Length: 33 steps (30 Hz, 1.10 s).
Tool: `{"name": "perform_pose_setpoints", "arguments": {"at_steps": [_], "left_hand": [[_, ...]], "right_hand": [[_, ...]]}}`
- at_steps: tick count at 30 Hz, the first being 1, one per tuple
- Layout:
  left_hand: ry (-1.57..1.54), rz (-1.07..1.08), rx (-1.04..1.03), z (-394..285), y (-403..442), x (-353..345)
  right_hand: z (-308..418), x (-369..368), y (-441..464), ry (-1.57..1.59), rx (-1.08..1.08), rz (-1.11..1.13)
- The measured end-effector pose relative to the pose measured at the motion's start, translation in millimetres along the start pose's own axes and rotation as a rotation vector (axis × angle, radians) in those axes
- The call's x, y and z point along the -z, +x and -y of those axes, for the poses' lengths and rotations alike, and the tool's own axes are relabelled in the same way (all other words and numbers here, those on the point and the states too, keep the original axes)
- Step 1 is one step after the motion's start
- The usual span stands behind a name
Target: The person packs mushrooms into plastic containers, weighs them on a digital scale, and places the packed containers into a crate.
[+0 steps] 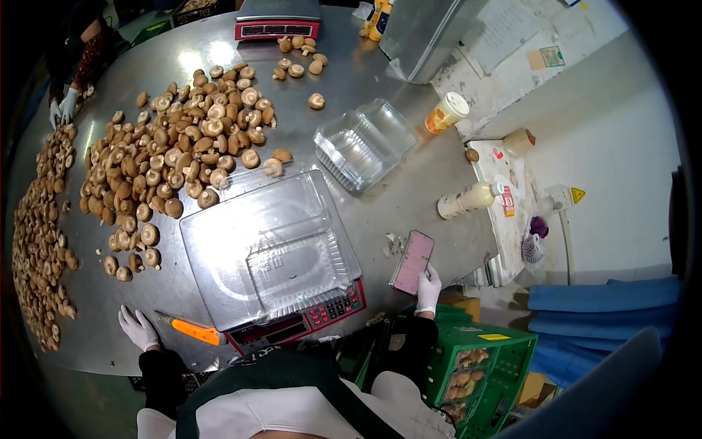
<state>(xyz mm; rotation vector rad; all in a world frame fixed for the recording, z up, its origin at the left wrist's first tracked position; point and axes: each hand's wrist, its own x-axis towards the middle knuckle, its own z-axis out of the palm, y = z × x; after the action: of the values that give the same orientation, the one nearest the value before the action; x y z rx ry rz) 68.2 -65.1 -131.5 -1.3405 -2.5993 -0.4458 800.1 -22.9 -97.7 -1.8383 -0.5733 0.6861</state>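
Observation:
My left hand (138, 328), in a white glove, rests on the metal table with its fingers spread, left of an orange-handled knife (196, 331). My right hand (428, 288), gloved too, has its fingers at the lower right edge of a pink phone-like device (414, 261). Between my hands stands a red scale (334, 308) with a broad metal plate (212, 245). On that plate lies an open clear plastic container (296, 271). A big heap of brown mushrooms (175, 146) spreads beyond the scale on the left.
More mushrooms (40, 241) line the left table edge, near a co-worker's gloved hands (66, 108). Clear containers (365, 143), a cup (447, 113) and a bottle (469, 200) stand right of the scale. A second scale (278, 22) is at the back; a green crate (497, 366) is lower right.

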Motion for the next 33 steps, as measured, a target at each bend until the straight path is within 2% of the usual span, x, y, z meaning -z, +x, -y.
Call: {"name": "perform_pose_setpoints", "arguments": {"at_steps": [9,14,27,33], "left_hand": [[0.007,-0.004,-0.005,3.6,0.9,-2.1],[0.000,-0.005,0.001,-1.6,-0.1,1.3],[-0.005,0.000,0.018,-3.1,0.5,2.3],[-0.005,0.002,0.018,-3.7,0.1,3.0]], "right_hand": [[-10.0,11.3,-17.6,-0.091,0.038,0.053],[-18.7,18.0,-22.5,-0.255,0.050,0.075],[-10.6,13.0,-27.3,-0.236,0.038,0.110],[2.4,9.5,-21.0,-0.079,-0.072,0.099]]}}
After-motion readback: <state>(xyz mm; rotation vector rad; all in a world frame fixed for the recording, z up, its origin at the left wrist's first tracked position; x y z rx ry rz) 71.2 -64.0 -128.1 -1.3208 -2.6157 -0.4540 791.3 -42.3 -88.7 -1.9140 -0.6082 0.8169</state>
